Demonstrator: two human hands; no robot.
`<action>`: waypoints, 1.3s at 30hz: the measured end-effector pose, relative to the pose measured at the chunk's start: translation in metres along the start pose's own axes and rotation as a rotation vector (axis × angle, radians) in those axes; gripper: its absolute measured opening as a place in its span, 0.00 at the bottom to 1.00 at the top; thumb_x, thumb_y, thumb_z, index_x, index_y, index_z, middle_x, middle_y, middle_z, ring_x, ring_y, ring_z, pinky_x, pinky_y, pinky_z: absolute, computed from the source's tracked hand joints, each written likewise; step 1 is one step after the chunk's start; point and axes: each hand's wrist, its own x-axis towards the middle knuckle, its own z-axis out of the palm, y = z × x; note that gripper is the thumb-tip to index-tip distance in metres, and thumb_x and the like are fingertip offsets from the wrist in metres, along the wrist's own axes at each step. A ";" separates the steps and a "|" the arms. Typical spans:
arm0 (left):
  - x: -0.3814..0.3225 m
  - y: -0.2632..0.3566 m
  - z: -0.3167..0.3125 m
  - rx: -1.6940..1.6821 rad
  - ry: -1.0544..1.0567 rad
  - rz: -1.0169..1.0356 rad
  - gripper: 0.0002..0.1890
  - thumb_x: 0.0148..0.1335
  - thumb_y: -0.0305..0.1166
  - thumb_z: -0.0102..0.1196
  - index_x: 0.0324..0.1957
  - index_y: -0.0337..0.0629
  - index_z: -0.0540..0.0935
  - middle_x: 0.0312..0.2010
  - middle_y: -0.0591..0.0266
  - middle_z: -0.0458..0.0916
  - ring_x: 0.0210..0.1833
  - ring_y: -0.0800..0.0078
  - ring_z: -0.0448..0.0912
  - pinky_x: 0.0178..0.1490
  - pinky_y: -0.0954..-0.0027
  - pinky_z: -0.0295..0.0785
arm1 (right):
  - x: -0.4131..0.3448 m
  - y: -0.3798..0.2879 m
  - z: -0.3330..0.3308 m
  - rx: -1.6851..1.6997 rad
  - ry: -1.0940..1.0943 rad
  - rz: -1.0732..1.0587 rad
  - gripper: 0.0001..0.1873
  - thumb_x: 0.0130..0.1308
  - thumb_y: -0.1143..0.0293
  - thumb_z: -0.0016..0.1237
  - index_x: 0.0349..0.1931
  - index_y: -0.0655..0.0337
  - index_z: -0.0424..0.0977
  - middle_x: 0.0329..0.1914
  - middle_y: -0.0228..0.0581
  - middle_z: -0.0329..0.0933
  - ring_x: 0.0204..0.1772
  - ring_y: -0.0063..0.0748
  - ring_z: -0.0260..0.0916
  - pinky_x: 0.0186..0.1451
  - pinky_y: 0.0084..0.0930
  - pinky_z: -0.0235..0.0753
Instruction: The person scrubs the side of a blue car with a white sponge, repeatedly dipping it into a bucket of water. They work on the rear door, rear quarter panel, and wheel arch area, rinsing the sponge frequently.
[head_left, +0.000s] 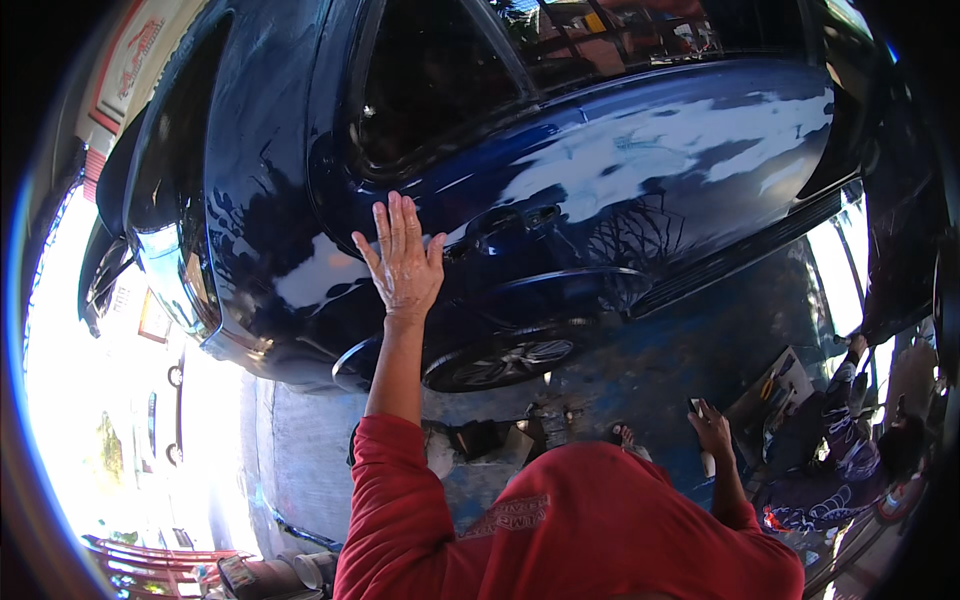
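Note:
A dark blue car (465, 292) with a glossy, reflective body stands side-on before me. My left hand (405, 262) lies flat on its rear side panel, fingers spread, just below the rear window corner (375, 169). It holds nothing. Down at my right side, away from the car, my right hand (712, 431) is closed around a small flat object (696, 407). Its pale edge shows past the fingers, but its kind is unclear. The door handle (504, 220) is to the right of my left hand, and a wheel (510, 360) with spokes is lower down.
At the right, another person (847, 457) is low beside a tray of tools (780, 386). Several items, including a cardboard piece (517, 446), lie on the stained floor (637, 382) near my feet. Buckets (315, 570) stand at lower left, beside bright daylight.

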 end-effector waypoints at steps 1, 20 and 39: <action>-0.001 -0.003 -0.003 0.050 0.005 -0.005 0.45 0.78 0.56 0.57 0.86 0.40 0.60 0.90 0.52 0.53 0.93 0.51 0.46 0.88 0.27 0.34 | 0.007 -0.008 0.000 0.067 0.047 -0.108 0.36 0.74 0.48 0.57 0.73 0.64 0.77 0.67 0.65 0.81 0.67 0.70 0.79 0.69 0.54 0.78; 0.082 -0.259 -0.022 -0.028 0.619 0.039 0.36 0.77 0.61 0.57 0.82 0.63 0.74 0.84 0.66 0.68 0.88 0.53 0.61 0.88 0.37 0.52 | 0.143 -0.520 -0.056 0.112 1.065 -0.928 0.26 0.70 0.52 0.70 0.68 0.42 0.86 0.81 0.60 0.71 0.60 0.63 0.74 0.67 0.48 0.78; 0.070 -0.262 -0.007 -0.109 0.708 0.008 0.29 0.71 0.55 0.70 0.68 0.55 0.88 0.74 0.64 0.82 0.78 0.54 0.77 0.79 0.38 0.69 | 0.084 -0.656 0.041 0.043 1.250 -0.941 0.24 0.75 0.54 0.63 0.68 0.48 0.85 0.79 0.73 0.68 0.63 0.58 0.77 0.67 0.51 0.71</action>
